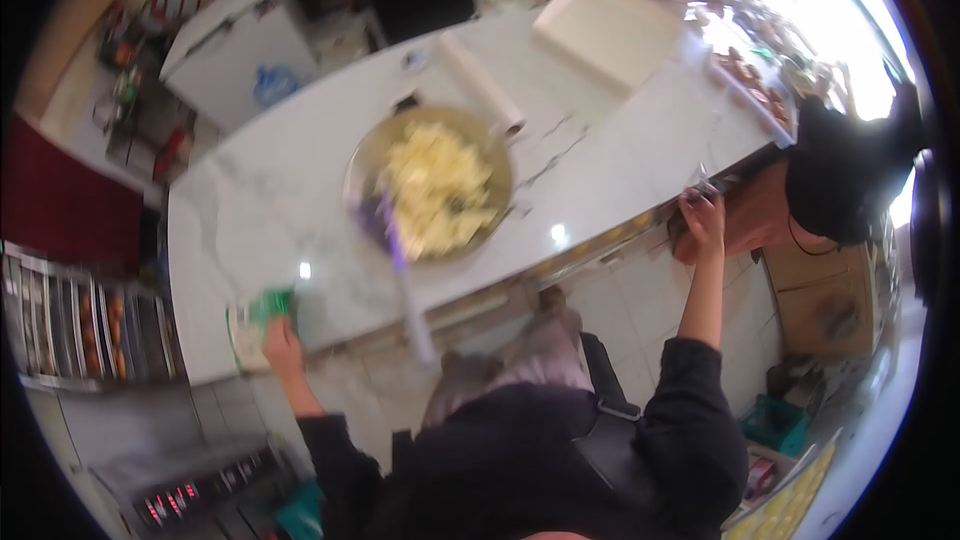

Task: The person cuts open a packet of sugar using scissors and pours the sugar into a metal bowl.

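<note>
At the table's left front corner my left hand [284,342] is closed on the edge of a green and white packet [248,328]. My right hand [704,212] is at the right front edge of the table, its fingers bent round a small dark thing too blurred to name. Between the hands stands a metal bowl [503,185] full of yellow chunks [435,185]. A purple and white spatula [398,255] leans in the bowl, its handle reaching over the front edge of the table.
Behind the bowl lies a paper roll [480,85], with a cream board or box [610,35] further right. A tray of brown food [755,90] is at the right end. Another person in black [850,170] is close beside my right hand. Baking racks [90,325] stand at left.
</note>
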`<state>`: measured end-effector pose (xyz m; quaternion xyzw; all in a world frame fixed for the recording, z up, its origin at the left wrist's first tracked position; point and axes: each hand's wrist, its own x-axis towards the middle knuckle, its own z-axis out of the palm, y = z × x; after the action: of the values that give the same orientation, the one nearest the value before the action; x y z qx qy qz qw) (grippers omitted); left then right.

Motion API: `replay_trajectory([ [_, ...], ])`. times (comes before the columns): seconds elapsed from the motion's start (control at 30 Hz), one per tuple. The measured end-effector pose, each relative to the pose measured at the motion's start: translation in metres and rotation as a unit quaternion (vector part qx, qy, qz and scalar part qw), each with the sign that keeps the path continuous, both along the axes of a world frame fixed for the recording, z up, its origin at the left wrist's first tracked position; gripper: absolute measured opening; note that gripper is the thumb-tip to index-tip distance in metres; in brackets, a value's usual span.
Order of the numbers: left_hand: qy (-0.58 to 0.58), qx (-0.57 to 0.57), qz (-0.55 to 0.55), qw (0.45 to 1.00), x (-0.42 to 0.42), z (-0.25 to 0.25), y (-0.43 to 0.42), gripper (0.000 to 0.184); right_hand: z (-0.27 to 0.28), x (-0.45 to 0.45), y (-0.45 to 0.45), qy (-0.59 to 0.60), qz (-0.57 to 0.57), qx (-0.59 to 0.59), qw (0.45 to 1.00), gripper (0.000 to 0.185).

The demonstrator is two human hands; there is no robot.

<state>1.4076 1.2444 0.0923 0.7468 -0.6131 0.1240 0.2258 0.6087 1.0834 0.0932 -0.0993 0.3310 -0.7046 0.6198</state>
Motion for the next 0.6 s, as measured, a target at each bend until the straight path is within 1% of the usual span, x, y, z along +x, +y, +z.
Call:
replay_trajectory([
  [0.03, -0.031, -0.031, -0.032, 0.999, 0.026, 0.012, 0.003, 0.016, 0.001, 0.023, 0.027, -0.160, 0.026, -0.063, 0.985, 0.033],
  [0.07, -0.062, -0.022, -0.025, 0.998, 0.046, 0.041, 0.008, 0.016, -0.002, 0.046, 0.053, -0.167, 0.010, -0.096, 0.981, 0.036],
  [0.1, -0.084, -0.044, -0.002, 0.995, 0.063, 0.071, 0.011, 0.014, -0.005, 0.068, 0.077, -0.177, -0.005, -0.130, 0.976, 0.038],
  [0.13, -0.132, -0.040, 0.027, 0.990, 0.093, 0.097, 0.019, 0.012, -0.006, 0.086, 0.099, -0.159, -0.021, -0.109, 0.981, 0.040],
  [0.17, -0.193, -0.091, 0.000, 0.977, 0.104, 0.136, 0.020, 0.010, -0.007, 0.102, 0.120, -0.140, -0.040, -0.090, 0.985, 0.043],
  [0.2, -0.197, -0.106, 0.043, 0.974, 0.125, 0.161, 0.020, 0.006, -0.001, 0.125, 0.137, -0.163, -0.052, -0.102, 0.980, 0.041],
  [0.23, -0.174, -0.198, -0.001, 0.965, 0.126, 0.186, 0.018, 0.004, -0.004, 0.138, 0.153, -0.165, -0.044, -0.111, 0.979, 0.039],
  [0.3, -0.255, -0.236, -0.006, 0.938, 0.145, 0.196, 0.019, 0.007, -0.014, 0.156, 0.181, -0.147, -0.008, -0.125, 0.981, 0.036],
  [0.33, -0.247, -0.232, -0.023, 0.940, 0.147, 0.193, 0.020, 0.008, -0.018, 0.159, 0.189, -0.123, 0.019, -0.133, 0.983, 0.035],
  [0.37, -0.237, -0.229, -0.042, 0.943, 0.146, 0.187, 0.019, 0.009, -0.018, 0.171, 0.199, -0.104, 0.050, -0.115, 0.987, 0.033],
  [0.43, -0.242, -0.176, -0.101, 0.949, 0.138, 0.167, 0.013, 0.010, -0.009, 0.200, 0.221, -0.066, 0.109, -0.076, 0.989, 0.031],
  [0.47, -0.195, -0.179, -0.090, 0.960, 0.134, 0.147, 0.009, 0.010, -0.014, 0.202, 0.230, -0.086, 0.156, -0.068, 0.982, 0.028],
  [0.5, -0.194, -0.198, -0.075, 0.958, 0.132, 0.147, 0.011, 0.010, -0.025, 0.207, 0.239, -0.108, 0.204, -0.063, 0.971, 0.026],
  [0.53, -0.194, -0.216, -0.061, 0.955, 0.127, 0.147, 0.011, 0.010, -0.035, 0.209, 0.248, -0.089, 0.244, -0.035, 0.965, 0.027],
  [0.6, -0.139, -0.225, -0.016, 0.964, 0.119, 0.141, 0.008, 0.010, -0.042, 0.205, 0.266, -0.040, 0.333, 0.035, 0.941, 0.028],
])
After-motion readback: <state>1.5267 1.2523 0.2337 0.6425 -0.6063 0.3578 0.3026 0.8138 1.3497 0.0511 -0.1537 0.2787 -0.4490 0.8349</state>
